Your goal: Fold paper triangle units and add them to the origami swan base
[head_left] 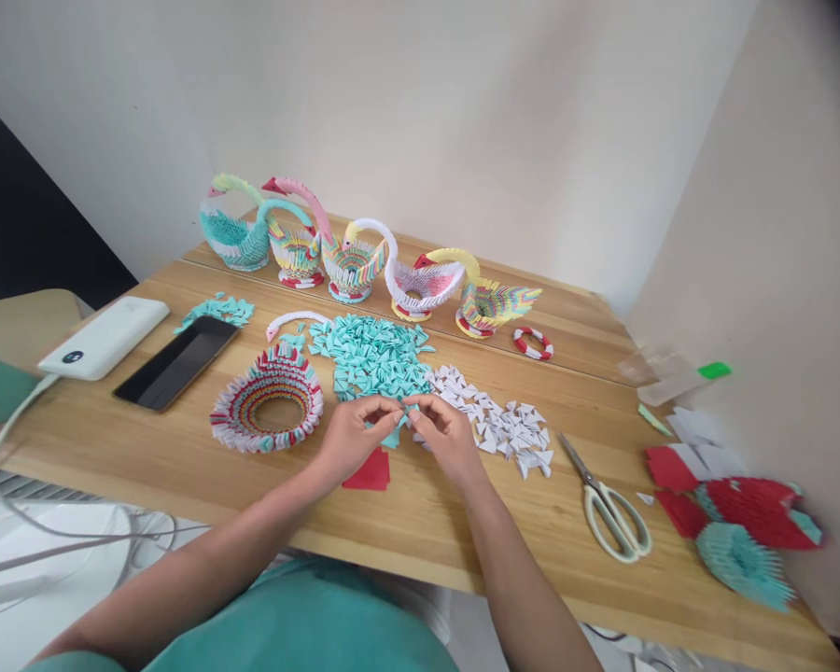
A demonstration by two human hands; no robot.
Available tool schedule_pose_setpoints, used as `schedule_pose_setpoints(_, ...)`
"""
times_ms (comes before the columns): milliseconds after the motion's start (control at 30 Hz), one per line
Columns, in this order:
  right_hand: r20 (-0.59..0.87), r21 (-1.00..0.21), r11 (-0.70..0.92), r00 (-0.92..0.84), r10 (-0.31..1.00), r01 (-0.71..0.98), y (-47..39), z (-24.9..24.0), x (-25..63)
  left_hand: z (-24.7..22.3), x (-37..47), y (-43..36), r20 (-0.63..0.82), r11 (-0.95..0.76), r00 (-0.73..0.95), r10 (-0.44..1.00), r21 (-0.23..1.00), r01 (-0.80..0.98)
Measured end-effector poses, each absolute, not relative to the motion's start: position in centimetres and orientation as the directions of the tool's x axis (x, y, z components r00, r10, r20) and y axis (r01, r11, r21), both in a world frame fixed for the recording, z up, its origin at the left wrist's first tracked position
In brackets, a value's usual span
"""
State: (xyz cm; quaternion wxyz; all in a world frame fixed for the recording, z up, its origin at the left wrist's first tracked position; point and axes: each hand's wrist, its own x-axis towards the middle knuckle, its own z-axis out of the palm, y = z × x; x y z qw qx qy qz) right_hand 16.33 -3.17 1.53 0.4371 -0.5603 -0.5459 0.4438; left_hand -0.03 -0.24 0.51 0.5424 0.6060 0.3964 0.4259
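Note:
My left hand (359, 434) and my right hand (446, 435) meet over the middle of the table, fingertips pinched on a small teal paper piece (407, 411). Just behind them spreads a pile of teal folded paper triangles (378, 353). White folded triangles (500, 418) lie to the right of my right hand. Below my left hand is a red paper square (368, 469). A round basket of red, white and teal paper pieces (226, 420) stands left of my left hand. Behind it lies a curved white paper neck (298, 317).
Several paper swans (420, 285) line the back of the wooden table (462, 523). A red-and-white ring (533, 343) lies at their right. Scissors (609, 509) and red and teal paper pieces (749, 513) are at the right. A phone (176, 362) and a white power bank (105, 338) lie left.

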Motion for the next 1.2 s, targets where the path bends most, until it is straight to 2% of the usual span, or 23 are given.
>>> schedule_pose_setpoints(233, 0.05, -0.955, 0.047, 0.001, 0.999, 0.293, -3.16, 1.09, 16.35, 0.41, -0.03, -0.09, 0.089, -0.101, 0.344, 0.935, 0.995, 0.018)
schedule_pose_setpoints(733, 0.038, -0.96, 0.038, -0.005, 0.999, 0.277, -3.18, 1.32, 16.35, 0.24, -0.07, 0.08, 0.097, -0.113, 0.359, 0.928, 0.993, 0.023)
schedule_pose_setpoints(1000, 0.022, -0.965, 0.023, -0.005, 1.0, 0.263, -3.17, 1.35, 16.59, 0.35, -0.19, 0.08, 0.061, -0.054, 0.371, 0.927, 0.998, -0.03)
schedule_pose_setpoints(1200, 0.021, -0.967, 0.022, -0.009, 1.0, 0.255, -3.05, 1.21, 16.66, 0.2, -0.2, 0.13, 0.09, -0.076, 0.374, 0.923, 0.996, -0.051)
